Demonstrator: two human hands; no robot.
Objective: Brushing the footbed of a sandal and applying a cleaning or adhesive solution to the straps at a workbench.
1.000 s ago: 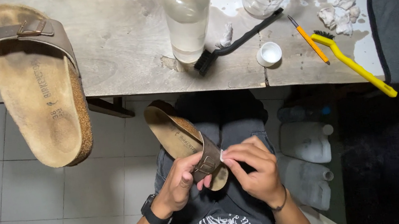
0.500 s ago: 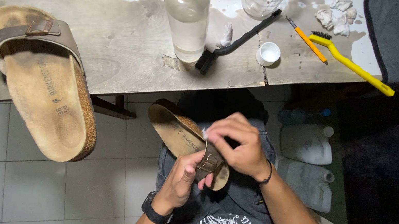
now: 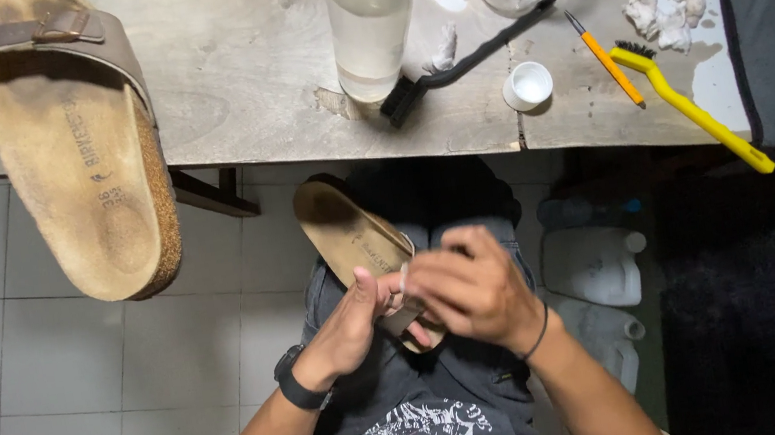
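Sandal (image 3: 349,228) on my lap, both hands at its strap.
Left hand (image 3: 347,324) steadies it underneath; right hand (image 3: 468,287) fingers pinch something small and white against it.

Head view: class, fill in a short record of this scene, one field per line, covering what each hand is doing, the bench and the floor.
Left hand: left hand grips the sandal on the lap, fingers curled at its strap
Right hand: right hand covers the strap end of that sandal, fingers bent over it
Wrist: black watch on the left arm
Bench: second sandal overhanging the edge, clear bottle, black brush, white cap, yellow brush
Floor: pale tiles
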